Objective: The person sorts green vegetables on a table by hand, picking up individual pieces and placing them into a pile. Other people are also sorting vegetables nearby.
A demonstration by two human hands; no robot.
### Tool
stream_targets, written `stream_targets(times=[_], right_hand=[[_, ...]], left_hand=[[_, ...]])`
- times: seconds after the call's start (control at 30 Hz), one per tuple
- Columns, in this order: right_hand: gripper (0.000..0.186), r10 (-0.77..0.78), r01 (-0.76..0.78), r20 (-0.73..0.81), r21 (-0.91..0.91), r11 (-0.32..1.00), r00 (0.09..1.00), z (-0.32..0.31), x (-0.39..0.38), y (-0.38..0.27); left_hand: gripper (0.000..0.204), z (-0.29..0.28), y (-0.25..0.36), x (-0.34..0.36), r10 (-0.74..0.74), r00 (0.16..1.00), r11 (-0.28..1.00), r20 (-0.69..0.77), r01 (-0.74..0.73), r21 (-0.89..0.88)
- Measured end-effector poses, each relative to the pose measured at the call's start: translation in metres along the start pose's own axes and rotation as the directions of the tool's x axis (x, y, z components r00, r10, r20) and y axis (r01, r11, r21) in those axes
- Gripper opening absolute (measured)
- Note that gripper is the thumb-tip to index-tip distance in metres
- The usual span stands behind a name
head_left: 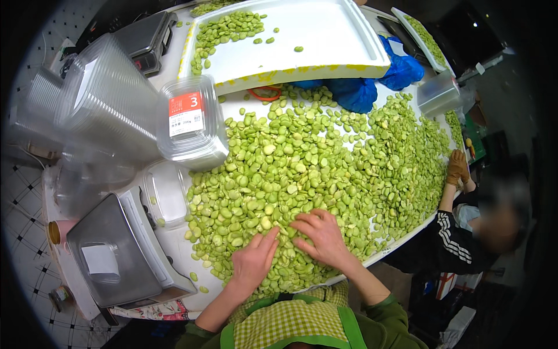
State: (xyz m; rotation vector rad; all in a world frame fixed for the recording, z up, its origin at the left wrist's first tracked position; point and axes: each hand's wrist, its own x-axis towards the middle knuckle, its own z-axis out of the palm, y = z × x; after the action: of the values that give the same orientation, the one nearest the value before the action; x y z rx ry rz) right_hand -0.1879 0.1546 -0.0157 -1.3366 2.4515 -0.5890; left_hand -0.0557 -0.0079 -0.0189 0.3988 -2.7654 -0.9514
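Shelled green broad beans (302, 151) lie in a wide, loose heap over the white table. At the heap's near side my left hand (254, 259) rests on the beans with its fingers pressed together; whether a bean is pinched at the tips is hidden. To the right of it my right hand (324, 237) lies over the beans, fingers bent and apart, the tips touching the heap. A small gap filled with beans separates the two hands. Both palms face down, so what is under them cannot be seen.
Stacked clear plastic tubs (104, 99), a lidded tub with a red-and-white label (186, 113), an open tub (165, 195) and a scale (125, 250) stand left. Behind are a white foam tray (325, 43) and blue bags (354, 93). A co-worker's gloved hand (457, 167) touches the right edge.
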Motion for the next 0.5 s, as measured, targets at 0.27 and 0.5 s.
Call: stream_targets(times=[0.27, 0.5], right_hand=[[0.037, 0.084, -0.074, -0.198, 0.06, 0.995, 0.976, -0.034, -0.01, 0.037], [0.067, 0.455, -0.477, -0.152, -0.169, 0.862, 0.877, -0.006, 0.058, 0.098]], left_hand=[[0.02, -0.015, -0.005, -0.003, -0.379, 0.806, 0.115, 0.455, 0.529, -0.841], [0.015, -0.026, -0.012, -0.008, -0.432, 0.706, -0.327, 0.561, 0.456, -0.827]])
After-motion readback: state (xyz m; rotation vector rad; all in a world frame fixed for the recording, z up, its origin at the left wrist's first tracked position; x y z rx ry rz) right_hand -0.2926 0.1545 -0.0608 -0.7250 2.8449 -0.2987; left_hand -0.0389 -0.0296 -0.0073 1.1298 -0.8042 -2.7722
